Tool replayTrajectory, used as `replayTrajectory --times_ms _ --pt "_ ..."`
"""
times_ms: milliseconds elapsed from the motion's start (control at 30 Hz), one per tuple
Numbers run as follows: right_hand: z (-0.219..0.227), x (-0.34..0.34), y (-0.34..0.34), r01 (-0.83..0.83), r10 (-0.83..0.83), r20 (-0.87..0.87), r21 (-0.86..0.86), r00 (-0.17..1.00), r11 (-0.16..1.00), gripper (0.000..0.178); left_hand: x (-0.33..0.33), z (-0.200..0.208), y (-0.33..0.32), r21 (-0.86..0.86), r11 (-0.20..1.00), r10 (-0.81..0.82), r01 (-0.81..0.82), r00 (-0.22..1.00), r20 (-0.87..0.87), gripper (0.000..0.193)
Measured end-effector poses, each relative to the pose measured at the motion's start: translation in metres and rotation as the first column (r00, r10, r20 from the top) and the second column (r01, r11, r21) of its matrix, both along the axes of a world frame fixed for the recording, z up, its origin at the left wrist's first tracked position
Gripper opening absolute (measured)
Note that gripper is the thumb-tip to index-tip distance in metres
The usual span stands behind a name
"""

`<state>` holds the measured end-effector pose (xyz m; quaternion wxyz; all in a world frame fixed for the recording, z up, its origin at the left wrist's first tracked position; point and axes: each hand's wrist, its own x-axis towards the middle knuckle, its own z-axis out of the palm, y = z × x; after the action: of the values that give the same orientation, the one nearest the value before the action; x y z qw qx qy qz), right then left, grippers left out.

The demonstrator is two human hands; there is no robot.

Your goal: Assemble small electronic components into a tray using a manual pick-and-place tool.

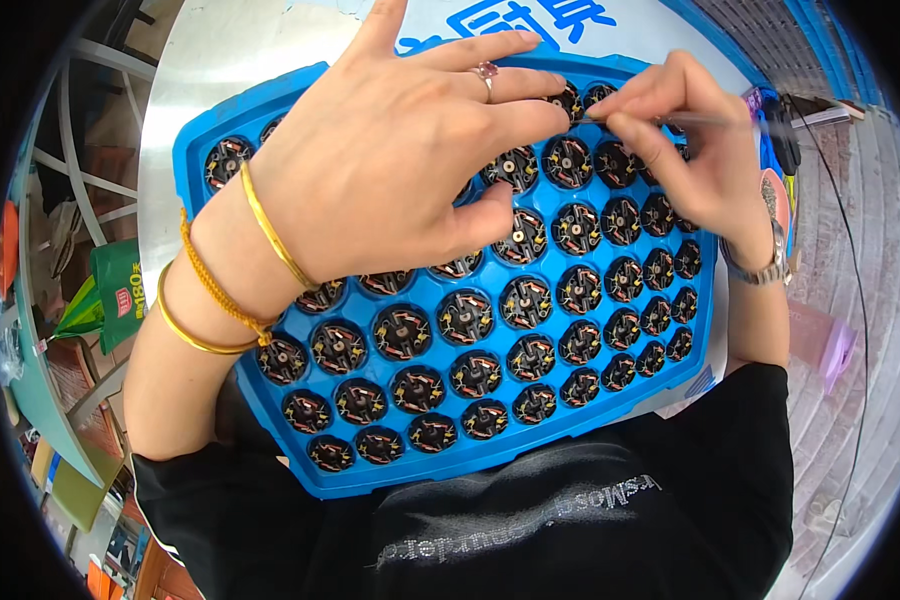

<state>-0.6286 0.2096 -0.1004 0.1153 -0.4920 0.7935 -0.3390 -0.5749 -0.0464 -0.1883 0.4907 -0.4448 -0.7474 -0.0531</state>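
Observation:
A blue moulded tray (pixel 430 478) lies before me, its round pockets filled with many black disc-shaped parts (pixel 465 317) that carry reddish and yellow bits, thin wires and a small centre ring. My left hand (pixel 390 150) spreads over the tray's upper left, fingers stretched out. Its index fingertip comes close to a disc part in the upper rows, and its thumb is above another. At the upper right, my right hand (pixel 685 150) pinches a slim, pale rod-like tool (pixel 735 123) between thumb and fingers. The tool's thin tip points left, near my left fingertips; its exact kind is unclear.
The tray rests on a pale table (pixel 170 215) with blue lettering at its far side. A green package (pixel 115 295) lies beyond the table at the left. On the right are a dark cable (pixel 858 210) and a pinkish-purple plastic object (pixel 838 350).

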Motion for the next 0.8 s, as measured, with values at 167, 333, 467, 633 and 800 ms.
replayTrajectory --times_ms 167,333,467,633,800 --pt "-0.018 -0.025 0.009 0.114 -0.056 0.505 -0.086 0.862 0.99 0.015 -0.002 0.001 0.005 0.0 1.0 0.01 -0.01 1.0 -0.001 0.047" --pt "-0.013 -0.013 0.005 0.08 -0.031 0.529 -0.07 0.848 0.994 0.018 -0.002 0.0 0.003 0.007 1.0 0.003 -0.003 1.0 -0.012 0.046" --pt "-0.009 -0.009 0.012 0.145 -0.096 0.367 -0.107 0.925 0.984 0.017 -0.003 0.0 0.006 0.022 1.0 -0.017 0.018 1.0 -0.02 0.046" --pt "-0.02 -0.01 0.016 0.203 -0.132 0.364 -0.164 0.922 0.965 0.017 -0.011 -0.005 0.011 0.055 0.996 -0.06 0.064 0.996 -0.067 0.046" --pt "-0.021 -0.005 0.015 0.189 -0.112 0.373 -0.178 0.921 0.966 0.015 -0.014 -0.006 0.012 0.066 0.994 -0.081 0.087 0.993 -0.084 0.047"
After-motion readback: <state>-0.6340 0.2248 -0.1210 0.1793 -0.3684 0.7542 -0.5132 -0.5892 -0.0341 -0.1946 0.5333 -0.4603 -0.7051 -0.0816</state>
